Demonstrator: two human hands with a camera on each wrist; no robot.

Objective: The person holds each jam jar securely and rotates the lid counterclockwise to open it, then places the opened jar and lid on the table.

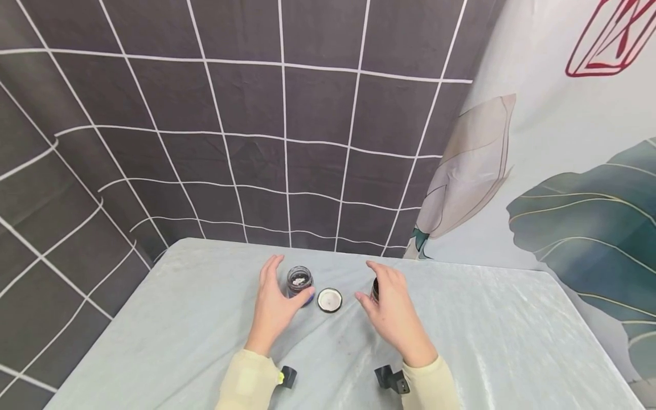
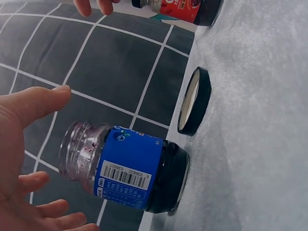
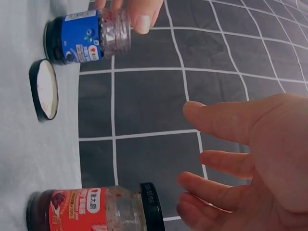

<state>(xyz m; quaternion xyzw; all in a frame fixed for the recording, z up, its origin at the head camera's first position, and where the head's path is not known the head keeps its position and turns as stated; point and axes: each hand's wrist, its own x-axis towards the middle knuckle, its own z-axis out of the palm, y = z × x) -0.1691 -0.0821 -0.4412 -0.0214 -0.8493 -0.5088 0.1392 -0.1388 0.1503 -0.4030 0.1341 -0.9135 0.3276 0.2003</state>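
both hands loose around two jars, a lid lying between them

from my distant seat, i have the left hand [image 1: 274,307] reaching out beside the blue-labelled jar [image 2: 129,166], thumb and fingers spread apart and nothing in their hold. the head view puts the thumb across the near side of the glass, but my left wrist view shows a gap between hand and jar, so i read them as close and not touching.

that jar stands upright on the pale cloth [image 1: 205,353], its threaded mouth uncovered. a barcode shows on the label. a whitish patch shows in the mouth from above; i cannot tell whether it is contents or glare.

just beside it, towards the right hand [image 1: 393,307], the loose lid [image 1: 329,300] lies flat, dark-rimmed, its pale inner face turned up.

the right hand is also relaxed and empty, thumb apart from the fingers. it is near the red-labelled jar [image 3: 82,209], which it mostly hides from the head camera. in my right wrist view this jar stands upright with a black cap [image 3: 152,207] on, and the hand is apart from it.

both arms wear light yellow sleeves [image 1: 248,378]. behind the table hangs a dark backdrop [image 1: 246,97] with white grid lines; to the right, a white curtain [image 1: 553,131] with leaf prints.
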